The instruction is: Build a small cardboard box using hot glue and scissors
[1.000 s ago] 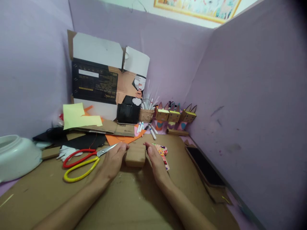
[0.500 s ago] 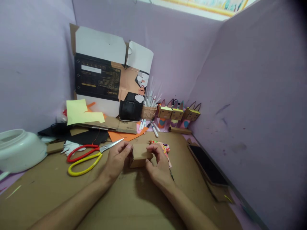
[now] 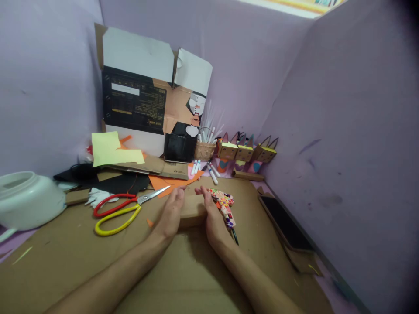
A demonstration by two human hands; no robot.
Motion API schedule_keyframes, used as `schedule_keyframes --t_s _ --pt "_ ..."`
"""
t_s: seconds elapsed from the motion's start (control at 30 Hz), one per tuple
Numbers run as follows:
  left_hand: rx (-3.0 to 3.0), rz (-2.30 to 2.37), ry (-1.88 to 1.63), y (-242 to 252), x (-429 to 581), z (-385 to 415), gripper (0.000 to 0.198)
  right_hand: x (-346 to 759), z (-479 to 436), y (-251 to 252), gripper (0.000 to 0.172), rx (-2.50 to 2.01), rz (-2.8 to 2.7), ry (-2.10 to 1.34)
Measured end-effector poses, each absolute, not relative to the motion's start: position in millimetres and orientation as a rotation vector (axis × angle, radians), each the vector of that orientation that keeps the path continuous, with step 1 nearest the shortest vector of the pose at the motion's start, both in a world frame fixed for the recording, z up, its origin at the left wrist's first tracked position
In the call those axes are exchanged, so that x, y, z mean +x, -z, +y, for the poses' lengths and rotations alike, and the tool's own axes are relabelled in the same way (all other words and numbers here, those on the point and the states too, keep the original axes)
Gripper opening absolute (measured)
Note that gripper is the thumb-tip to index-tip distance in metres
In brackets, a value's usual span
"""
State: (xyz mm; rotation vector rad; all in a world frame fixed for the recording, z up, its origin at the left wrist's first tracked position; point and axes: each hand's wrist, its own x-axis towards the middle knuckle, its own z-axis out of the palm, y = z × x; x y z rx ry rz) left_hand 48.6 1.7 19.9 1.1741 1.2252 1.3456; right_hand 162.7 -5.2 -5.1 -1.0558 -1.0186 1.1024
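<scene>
Cardboard box (image 3: pixel 193 211) near center of the frame, pinched in the flat-palmed grip of left hand (image 3: pixel 170 216) and right hand (image 3: pixel 214 222).

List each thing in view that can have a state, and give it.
Left hand, fingers extended, palm inward.
Right hand, fingers extended, palm inward.
Small cardboard box, between the hands, top closed.
Scissors, lying flat, blades apparently closed.
Patterned glue gun, lying flat, power unclear.
Phone, lying flat, screen dark.
Large printed carton, unfolded, leaning upright.
Three eared figures, standing.
Basket, upright, filled.
White vessel, upright or upturned, unclear.
</scene>
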Motion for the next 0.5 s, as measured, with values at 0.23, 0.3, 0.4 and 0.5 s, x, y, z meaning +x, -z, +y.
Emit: schedule_keyframes --t_s 0.23,0.3,0.4,0.5 --pt "1.363 1.291 -1.233 -21.2 56.7 -4.9 0.035 162.8 -20.4 -10.4 0.061 -1.175 -1.261 -1.032" --pt "1.357 1.288 -1.248 -19.0 56.7 -4.2 0.032 163.9 -21.6 -12.0 0.06 -1.186 -1.315 -0.999" --pt "1.318 1.257 -1.272 -18.7 57.9 -3.5 0.028 163.6 -19.1 -7.9 0.058 -1.176 -1.327 -0.979" --pt "1.222 1.197 -1.296 -24.7 57.4 -2.0 0.022 163.9 -13.6 -4.6 0.053 -1.065 -1.306 -0.925"
